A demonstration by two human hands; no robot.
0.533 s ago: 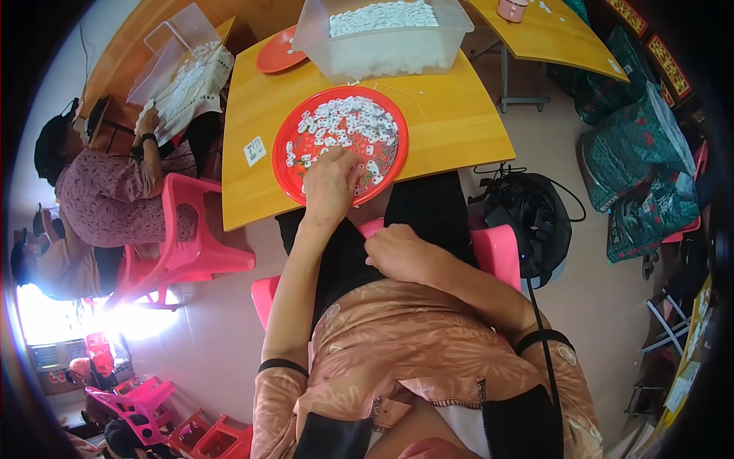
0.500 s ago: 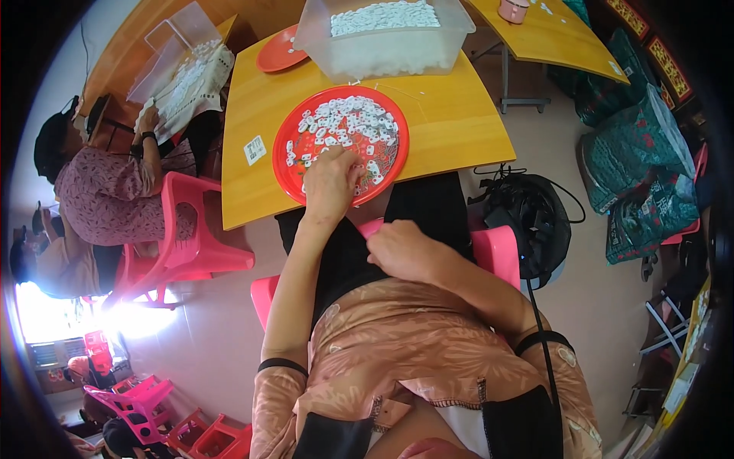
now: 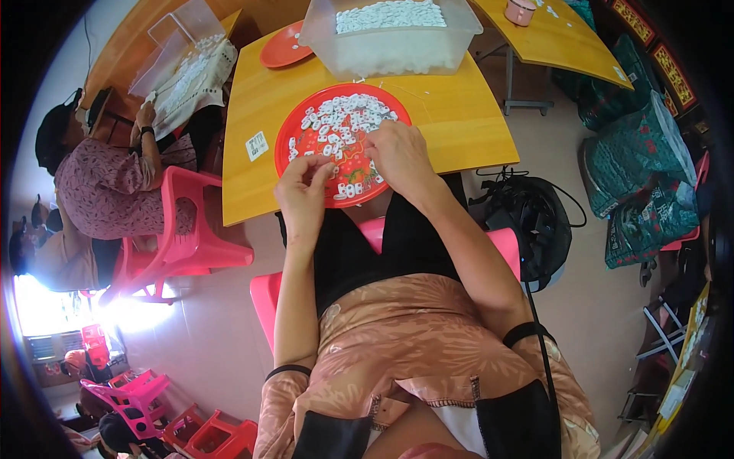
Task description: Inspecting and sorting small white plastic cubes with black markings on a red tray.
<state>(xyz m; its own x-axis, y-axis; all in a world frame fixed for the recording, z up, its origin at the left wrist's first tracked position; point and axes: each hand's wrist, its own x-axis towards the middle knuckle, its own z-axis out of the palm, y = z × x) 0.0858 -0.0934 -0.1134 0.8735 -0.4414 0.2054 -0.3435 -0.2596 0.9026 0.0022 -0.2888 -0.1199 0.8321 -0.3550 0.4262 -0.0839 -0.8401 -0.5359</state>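
A round red tray [image 3: 284,126] with a printed pattern lies near the table's front edge. Many small white plastic pieces with dark holes [image 3: 345,115] are spread over it, thickest toward the far side, with a short row [image 3: 352,190] near its front rim. Over the tray's left front part is my left hand [image 3: 303,193], thumb and fingers drawn together in a pinch; what it holds is too small to name. My right hand [image 3: 401,157] reaches over the tray's right side, fingers curled down beside the pieces. Its fingertips are partly hidden, and anything within them cannot be made out.
Behind the tray stands a translucent bin [image 3: 390,57] full of white pieces, beside a red plate [image 3: 287,47]. The yellow table [image 3: 466,126] carries a white label [image 3: 256,145]. A person [image 3: 115,176] works at the left. Right of my seat lies a black bag [image 3: 527,229].
My right hand has moved from my lap forward onto the tray's right side. My left hand has drawn back and left to the tray's front left, and the pieces there lie differently.
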